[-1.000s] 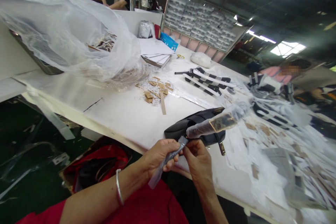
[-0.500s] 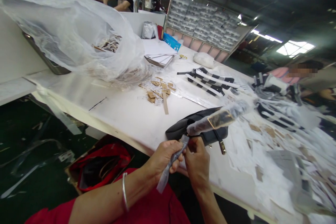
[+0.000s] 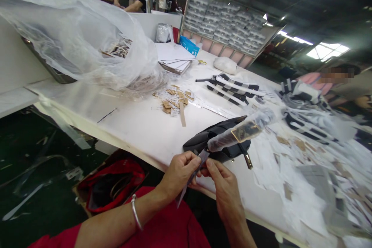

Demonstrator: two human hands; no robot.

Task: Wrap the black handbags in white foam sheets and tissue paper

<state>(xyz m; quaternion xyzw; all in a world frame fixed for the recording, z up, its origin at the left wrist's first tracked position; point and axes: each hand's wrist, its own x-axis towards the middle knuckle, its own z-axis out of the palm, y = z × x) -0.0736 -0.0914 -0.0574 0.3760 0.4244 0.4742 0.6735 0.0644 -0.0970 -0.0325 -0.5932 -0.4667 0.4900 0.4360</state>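
A black handbag lies on the white table near its front edge. Across it runs a plastic-wrapped part with a gold frame, and a gold clasp hangs at its right side. My left hand pinches a strap wrapped in thin plastic that comes from the bag's near end; the loose end of the wrap hangs below the fingers. Close beside it, my right hand has thumb and fingers drawn together at the same strap. The right fingertips are partly hidden, so their exact grip is unclear.
Brown tags lie in a pile mid-table, near a large clear plastic bag. Black-and-white straps and white wrapping scraps cover the right side. A box with a red bag stands below left. Other people sit nearby.
My right hand has turned and shifted slightly right, its thumb now showing on top. The left hand has moved a little up along the strap. The handbag stays in about the same place.
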